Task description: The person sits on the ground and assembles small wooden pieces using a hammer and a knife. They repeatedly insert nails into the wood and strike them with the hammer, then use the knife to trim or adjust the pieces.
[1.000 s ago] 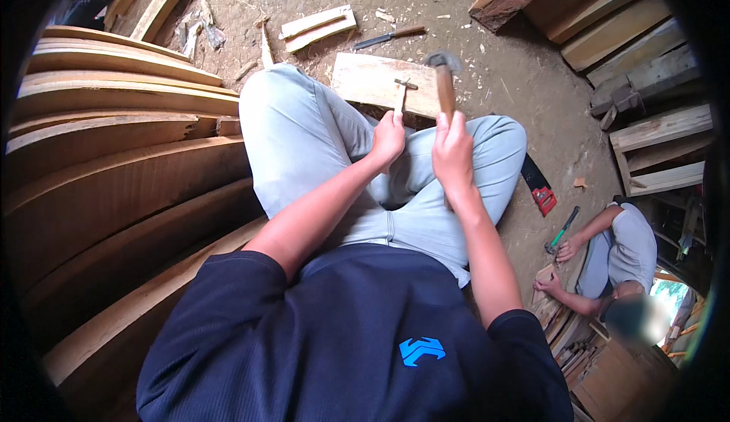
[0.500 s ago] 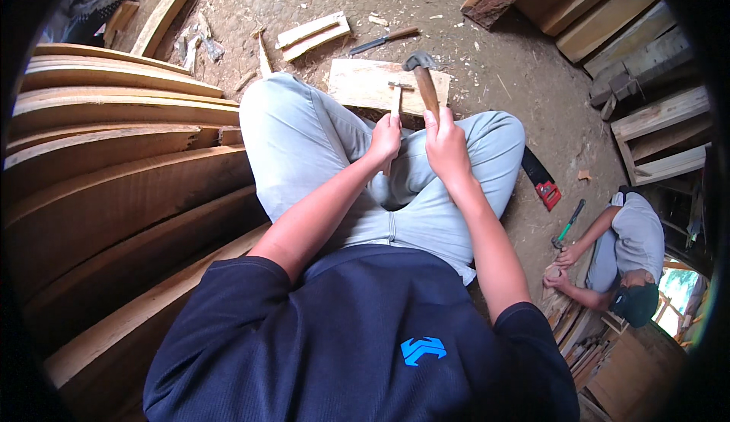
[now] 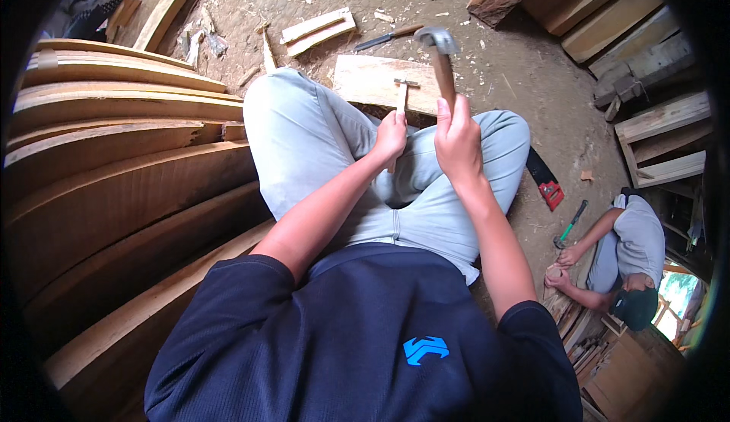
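Note:
My right hand (image 3: 458,144) is wrapped round the wooden handle of a claw hammer (image 3: 442,72), whose metal head points away from me, above the right end of a flat wooden board (image 3: 365,80). My left hand (image 3: 391,136) grips a slim pale wooden stick (image 3: 401,99) with a short dark crosspiece at its far end, like a small T. That crosspiece appears over the board; whether it touches is unclear. The stick's lower end shows below my left fist. Both hands are between my crossed legs.
Curved-looking planks (image 3: 114,156) are stacked at my left. Beyond the board lie a knife-like tool (image 3: 388,37) and a grooved wood piece (image 3: 319,33). A red-handled saw (image 3: 545,179) is by my right knee. Another person (image 3: 635,232) crouches at right near a green-handled hammer (image 3: 570,226).
The claw hammer has risen, its head moving away from me and to the right with my right hand. My left hand keeps its hold on the stick, and the whole view has shifted slightly.

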A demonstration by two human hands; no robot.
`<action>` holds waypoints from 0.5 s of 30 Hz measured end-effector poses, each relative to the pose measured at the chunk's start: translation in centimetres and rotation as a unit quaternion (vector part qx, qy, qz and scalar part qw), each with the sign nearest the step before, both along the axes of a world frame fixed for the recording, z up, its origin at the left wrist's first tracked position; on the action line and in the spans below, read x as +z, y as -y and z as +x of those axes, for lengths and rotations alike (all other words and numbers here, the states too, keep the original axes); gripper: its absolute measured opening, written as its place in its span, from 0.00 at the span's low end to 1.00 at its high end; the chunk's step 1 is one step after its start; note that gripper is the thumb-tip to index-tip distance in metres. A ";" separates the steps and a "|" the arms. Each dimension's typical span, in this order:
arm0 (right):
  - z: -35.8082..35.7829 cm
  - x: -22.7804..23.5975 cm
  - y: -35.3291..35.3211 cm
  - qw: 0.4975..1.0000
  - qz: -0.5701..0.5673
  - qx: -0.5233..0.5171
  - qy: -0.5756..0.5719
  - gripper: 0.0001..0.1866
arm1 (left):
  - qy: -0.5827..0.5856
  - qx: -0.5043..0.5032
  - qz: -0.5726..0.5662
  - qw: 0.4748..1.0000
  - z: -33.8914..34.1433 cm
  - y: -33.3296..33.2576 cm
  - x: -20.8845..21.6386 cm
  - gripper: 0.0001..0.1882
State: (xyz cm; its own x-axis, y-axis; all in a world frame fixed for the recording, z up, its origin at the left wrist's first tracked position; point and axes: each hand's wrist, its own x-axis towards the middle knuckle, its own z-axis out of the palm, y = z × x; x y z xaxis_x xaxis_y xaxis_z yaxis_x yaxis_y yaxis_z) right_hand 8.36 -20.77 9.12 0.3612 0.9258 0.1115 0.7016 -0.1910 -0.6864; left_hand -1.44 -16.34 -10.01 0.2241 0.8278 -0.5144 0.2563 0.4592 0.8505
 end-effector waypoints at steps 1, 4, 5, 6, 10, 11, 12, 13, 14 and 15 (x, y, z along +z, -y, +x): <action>-0.3 0.5 0.0 1.000 0.024 -0.005 0.003 0.13 | 0.000 0.001 0.003 1.000 0.0 -0.1 -0.3 0.21; 0.1 -4.6 1.2 0.995 -0.092 0.007 0.045 0.12 | 0.005 0.001 0.005 1.000 0.3 0.0 -0.4 0.21; 0.5 -6.0 1.6 0.987 -0.147 0.019 0.069 0.12 | 0.009 0.000 0.005 1.000 0.5 0.0 -0.2 0.21; 0.2 -5.5 1.7 0.993 -0.107 0.020 0.045 0.12 | 0.006 -0.005 0.011 1.000 0.3 -0.1 -0.1 0.21; 1.1 -1.6 1.3 0.998 0.028 -0.036 -0.048 0.13 | 0.014 -0.003 0.005 1.000 -0.3 -0.1 0.4 0.20; 1.4 -0.9 1.1 0.998 0.023 -0.038 -0.046 0.13 | 0.023 0.001 -0.006 1.000 -0.6 0.0 0.4 0.19; 2.0 -0.3 0.9 0.998 0.020 -0.043 -0.043 0.13 | 0.062 0.012 -0.038 0.997 -0.5 0.0 1.0 0.18; 2.6 0.0 0.8 0.998 0.016 -0.049 -0.041 0.13 | 0.099 0.023 -0.071 0.992 -0.6 0.1 2.2 0.17; 3.3 0.0 0.5 0.997 0.006 -0.060 -0.043 0.14 | 0.135 0.035 -0.104 0.985 -0.8 0.1 3.4 0.16; 4.2 -0.4 0.1 0.997 -0.022 -0.063 -0.024 0.14 | 0.184 0.024 -0.141 0.972 -1.3 -0.5 4.7 0.16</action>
State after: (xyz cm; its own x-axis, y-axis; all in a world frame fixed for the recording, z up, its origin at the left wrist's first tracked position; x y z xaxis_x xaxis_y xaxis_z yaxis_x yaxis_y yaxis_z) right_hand 12.52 -20.90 8.67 0.4795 0.8760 0.0522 0.6368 -0.3064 -0.7076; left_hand -2.70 -15.88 -5.27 0.4014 0.6796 -0.6140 -0.0695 0.6910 0.7195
